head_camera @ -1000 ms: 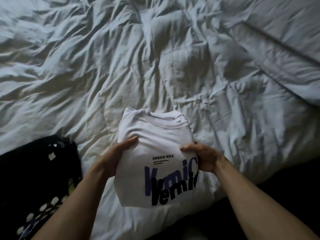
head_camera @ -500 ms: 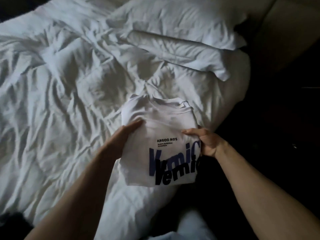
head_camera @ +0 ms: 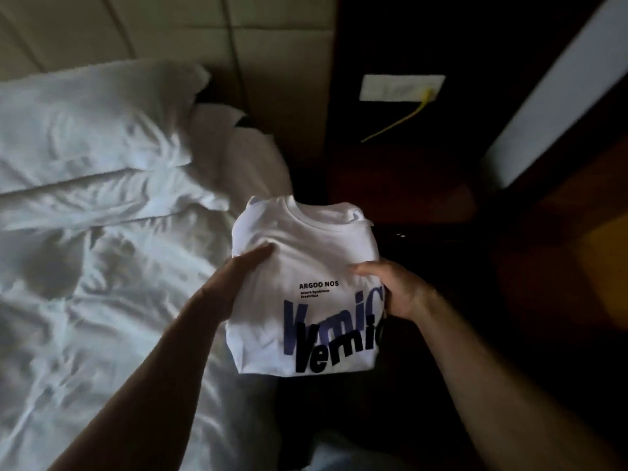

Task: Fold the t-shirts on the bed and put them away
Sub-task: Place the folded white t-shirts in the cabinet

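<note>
Duvet [head_camera: 102, 317] rumpled at left, pillows [head_camera: 95, 137] stacked at the far left against a padded headboard [head_camera: 204, 25]. Left hand [head_camera: 234, 280] clasping the left edge of a folded white t-shirt [head_camera: 306, 260], thumb on top; right hand [head_camera: 394, 287] gripping the right edge the same way. Shirt held flat in the air, collar away, over the bed's right edge and dark floor. Further right, dark wooden furniture [head_camera: 407, 158] with a pale wall plate [head_camera: 401, 88] and yellow cable [head_camera: 397, 124]. Folding apparently finished for this shirt; putting-away under way. Next move likely calls for keeping the bundle level and finding a storage spot, none clearly visible.
</note>
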